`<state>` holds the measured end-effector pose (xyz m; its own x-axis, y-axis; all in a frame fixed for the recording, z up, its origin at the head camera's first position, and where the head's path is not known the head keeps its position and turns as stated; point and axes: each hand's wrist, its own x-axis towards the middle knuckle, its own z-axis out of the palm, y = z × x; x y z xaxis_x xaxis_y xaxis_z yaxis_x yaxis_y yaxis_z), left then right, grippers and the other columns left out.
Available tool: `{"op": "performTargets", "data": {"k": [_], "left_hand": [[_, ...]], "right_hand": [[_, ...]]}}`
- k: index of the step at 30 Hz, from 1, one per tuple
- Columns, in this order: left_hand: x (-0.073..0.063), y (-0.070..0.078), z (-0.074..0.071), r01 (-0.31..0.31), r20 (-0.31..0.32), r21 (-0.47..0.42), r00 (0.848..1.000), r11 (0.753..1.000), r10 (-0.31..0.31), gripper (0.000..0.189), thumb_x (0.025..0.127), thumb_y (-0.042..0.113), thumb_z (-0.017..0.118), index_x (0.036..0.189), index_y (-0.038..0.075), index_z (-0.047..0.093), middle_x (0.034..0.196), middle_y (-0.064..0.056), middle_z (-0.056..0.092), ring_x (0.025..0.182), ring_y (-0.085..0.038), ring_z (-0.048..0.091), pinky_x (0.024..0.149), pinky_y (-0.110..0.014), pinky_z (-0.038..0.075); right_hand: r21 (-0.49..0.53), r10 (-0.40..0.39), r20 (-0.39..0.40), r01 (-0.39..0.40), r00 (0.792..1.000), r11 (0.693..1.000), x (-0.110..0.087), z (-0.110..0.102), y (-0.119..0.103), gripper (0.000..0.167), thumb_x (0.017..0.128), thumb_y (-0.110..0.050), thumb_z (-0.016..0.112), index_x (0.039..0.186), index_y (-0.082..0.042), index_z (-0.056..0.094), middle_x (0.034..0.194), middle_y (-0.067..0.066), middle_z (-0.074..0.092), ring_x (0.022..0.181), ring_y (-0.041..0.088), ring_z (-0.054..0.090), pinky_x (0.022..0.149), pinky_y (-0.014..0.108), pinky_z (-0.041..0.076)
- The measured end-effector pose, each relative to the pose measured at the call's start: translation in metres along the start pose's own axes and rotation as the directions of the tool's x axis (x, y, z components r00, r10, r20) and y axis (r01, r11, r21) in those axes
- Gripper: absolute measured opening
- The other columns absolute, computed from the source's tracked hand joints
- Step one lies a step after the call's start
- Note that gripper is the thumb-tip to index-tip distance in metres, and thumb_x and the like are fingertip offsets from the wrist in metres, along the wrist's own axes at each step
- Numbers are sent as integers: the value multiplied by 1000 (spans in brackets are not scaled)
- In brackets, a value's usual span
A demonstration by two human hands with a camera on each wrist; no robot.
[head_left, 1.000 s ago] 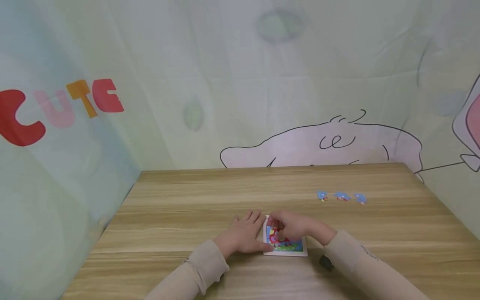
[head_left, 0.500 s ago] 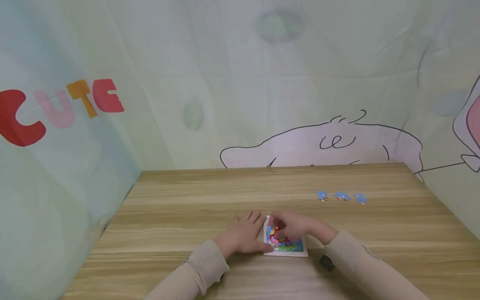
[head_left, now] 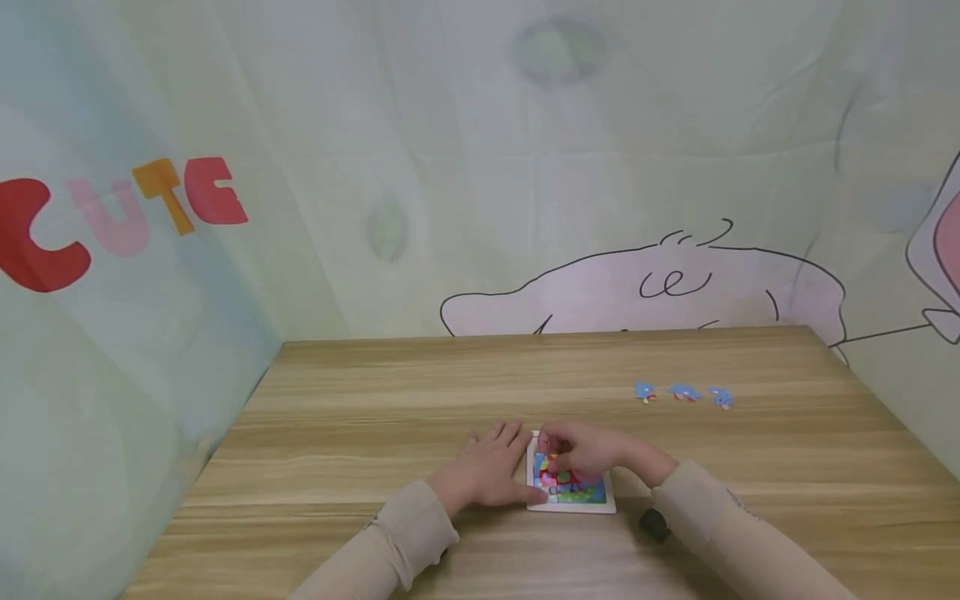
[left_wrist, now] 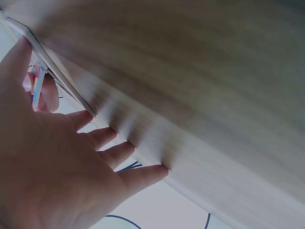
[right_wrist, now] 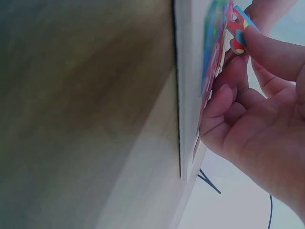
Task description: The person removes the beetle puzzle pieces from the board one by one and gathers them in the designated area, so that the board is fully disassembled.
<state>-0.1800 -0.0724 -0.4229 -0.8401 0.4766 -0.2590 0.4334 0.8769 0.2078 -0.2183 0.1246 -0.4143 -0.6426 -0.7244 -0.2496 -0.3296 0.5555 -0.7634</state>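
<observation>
A small jigsaw puzzle in a white-edged tray [head_left: 573, 509] lies near the front of the table, its picture showing red, blue and green. My left hand [head_left: 487, 471] rests beside its left edge, fingers spread on the tabletop and thumb on the tray's lower left corner. Over the upper part of the tray is my right hand [head_left: 588, 450], fingers bent. Between its thumb and fingers it pinches a jigsaw piece [right_wrist: 239, 23] in red, blue and yellow, tilted up from the picture. In the left wrist view, that piece [left_wrist: 38, 88] appears edge-on beyond my left thumb.
Three loose blue jigsaw pieces lie in a row at the back right: a left one [head_left: 644, 392], a middle one [head_left: 684, 392] and a right one [head_left: 721, 397]. A dark object [head_left: 654, 525] shows below my right sleeve. A printed cloth backdrop [head_left: 480, 167] stands behind the wooden table [head_left: 375, 375].
My right fingers have shifted slightly over the tray, with the pinched piece's angle changing a little. My left hand and the loose pieces have stayed put.
</observation>
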Motion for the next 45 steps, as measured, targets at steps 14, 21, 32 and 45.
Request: {"op": "performTargets", "data": {"k": [14, 21, 32, 45], "left_hand": [[1, -1, 1, -1, -6, -3, 1000, 1000, 1, 94, 83, 70, 55, 152, 11, 30, 159, -10, 24, 145, -34, 21, 108, -66, 23], [1, 0, 0, -1, -10, -3, 1000, 1000, 1, 94, 82, 70, 56, 151, 11, 31, 158, -10, 24, 145, -34, 22, 108, -65, 24], [0, 0, 0, 8, 6, -13, 1000, 1000, -8, 96, 82, 70, 56, 152, 11, 29, 159, -10, 22, 146, -32, 19, 110, -63, 22], [0, 1, 1, 14, 2, -11, 1000, 1000, -14, 96, 81, 70, 57, 152, 11, 29, 159, -9, 23, 146, -31, 19, 111, -62, 22]], "right_hand": [[23, -19, 15, 18, 1000, 1000, 0, -1, 6, 3, 95, -8, 57, 96, -7, 54, 84, 0, 53, 85, 18, 50, 77, 33, 39], [27, -46, 12, 46, 999, 999, -2, -4, 9, 3, 95, -11, 58, 95, -9, 56, 81, -2, 53, 80, 16, 50, 73, 31, 40], [38, -70, -7, 70, 998, 997, -12, -13, 12, 4, 96, -10, 57, 96, -6, 56, 86, -1, 56, 82, 16, 51, 75, 31, 44], [16, -55, -79, 56, 995, 998, -38, -37, 28, 6, 95, -13, 58, 96, -7, 57, 84, 1, 53, 80, 17, 48, 70, 28, 42]]}}
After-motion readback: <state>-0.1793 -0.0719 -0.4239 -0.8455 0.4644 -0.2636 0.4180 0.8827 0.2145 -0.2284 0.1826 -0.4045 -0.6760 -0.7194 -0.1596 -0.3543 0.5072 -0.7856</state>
